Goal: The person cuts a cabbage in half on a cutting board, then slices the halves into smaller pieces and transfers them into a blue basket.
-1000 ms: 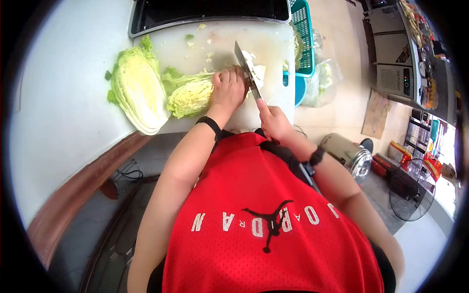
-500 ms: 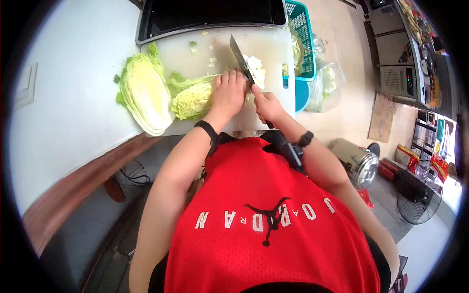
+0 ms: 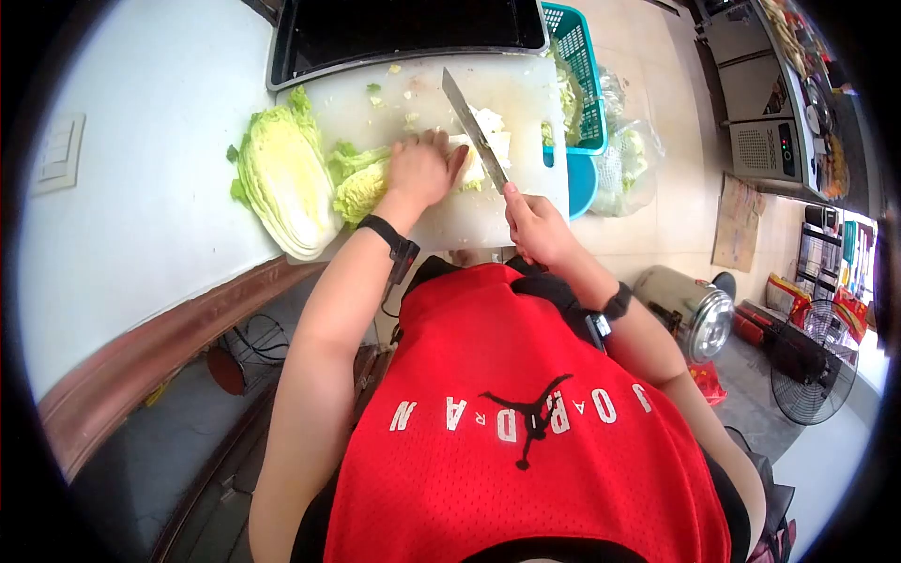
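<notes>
Nearest, the right hand is clenched around the handle of a cleaver, whose blade runs away and leftward over the white cutting board, its edge beside the cut end of a napa cabbage piece. That piece lies with its long axis left to right, leafy end to the left. The left hand presses down on it with fingers curled, knuckles just beside the blade, so this hand is the nearer to the cabbage. Cut cabbage pieces lie right of the blade. A second cabbage half rests further left, a green basket at the far right.
</notes>
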### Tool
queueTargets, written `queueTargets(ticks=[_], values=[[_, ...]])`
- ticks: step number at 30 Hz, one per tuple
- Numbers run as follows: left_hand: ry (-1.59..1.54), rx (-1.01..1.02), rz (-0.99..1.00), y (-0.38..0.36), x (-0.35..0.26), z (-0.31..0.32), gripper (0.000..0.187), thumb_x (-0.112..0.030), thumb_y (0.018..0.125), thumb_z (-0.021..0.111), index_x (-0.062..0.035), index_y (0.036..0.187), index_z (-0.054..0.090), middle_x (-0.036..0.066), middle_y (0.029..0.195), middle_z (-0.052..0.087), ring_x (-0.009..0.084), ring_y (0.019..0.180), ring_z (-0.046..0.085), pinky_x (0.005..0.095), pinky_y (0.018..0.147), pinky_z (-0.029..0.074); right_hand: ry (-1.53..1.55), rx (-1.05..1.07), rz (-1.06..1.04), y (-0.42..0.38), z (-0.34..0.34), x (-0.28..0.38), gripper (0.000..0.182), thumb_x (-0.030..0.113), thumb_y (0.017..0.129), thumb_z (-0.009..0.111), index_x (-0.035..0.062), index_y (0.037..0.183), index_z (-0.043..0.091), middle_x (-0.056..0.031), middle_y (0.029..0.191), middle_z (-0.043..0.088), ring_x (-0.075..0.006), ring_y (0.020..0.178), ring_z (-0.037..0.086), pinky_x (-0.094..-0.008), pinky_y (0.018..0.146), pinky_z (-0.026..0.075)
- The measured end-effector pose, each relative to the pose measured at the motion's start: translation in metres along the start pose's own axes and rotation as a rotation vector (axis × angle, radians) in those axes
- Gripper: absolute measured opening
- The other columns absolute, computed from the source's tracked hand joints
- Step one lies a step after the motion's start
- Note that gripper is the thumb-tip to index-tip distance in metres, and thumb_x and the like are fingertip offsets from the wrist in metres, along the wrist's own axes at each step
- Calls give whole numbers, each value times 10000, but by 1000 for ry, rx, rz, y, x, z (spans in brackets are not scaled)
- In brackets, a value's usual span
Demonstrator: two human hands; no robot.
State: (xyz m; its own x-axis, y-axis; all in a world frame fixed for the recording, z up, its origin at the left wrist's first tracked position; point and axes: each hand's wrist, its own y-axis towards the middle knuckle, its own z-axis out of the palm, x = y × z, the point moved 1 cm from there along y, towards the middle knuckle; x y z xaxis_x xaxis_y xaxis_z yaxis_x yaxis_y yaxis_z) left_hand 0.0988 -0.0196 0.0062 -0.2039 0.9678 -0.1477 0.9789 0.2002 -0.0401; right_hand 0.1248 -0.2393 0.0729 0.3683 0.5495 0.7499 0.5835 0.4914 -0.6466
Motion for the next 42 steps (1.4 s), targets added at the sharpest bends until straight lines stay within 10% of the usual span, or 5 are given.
queueTargets(ticks=[37,39,42], values=[[158,-205,51,-14,-5,20,457,-502,928,594,-79,1095,639,71,1016,604,269,903,570,462,777,406,-44,56,220,-18,20,1,622,568,1082,322,51,761,450,-35,560,433,-151,406,431,-317,388,364],[160,-198,47,-13,-6,21,470,-509,932,584,-78,1112,639,72,1011,608,266,898,569,463,777,406,-123,49,220,-10,19,-12,735,555,1078,328,-35,727,590,-147,598,573,-226,526,600,-387,550,488],[184,-142,25,-13,-8,20,454,-501,922,591,-87,1100,638,67,1010,604,260,897,570,461,774,407,-108,37,118,8,25,-33,645,582,1076,326,54,729,457,-36,554,435,-150,412,438,-322,395,382]])
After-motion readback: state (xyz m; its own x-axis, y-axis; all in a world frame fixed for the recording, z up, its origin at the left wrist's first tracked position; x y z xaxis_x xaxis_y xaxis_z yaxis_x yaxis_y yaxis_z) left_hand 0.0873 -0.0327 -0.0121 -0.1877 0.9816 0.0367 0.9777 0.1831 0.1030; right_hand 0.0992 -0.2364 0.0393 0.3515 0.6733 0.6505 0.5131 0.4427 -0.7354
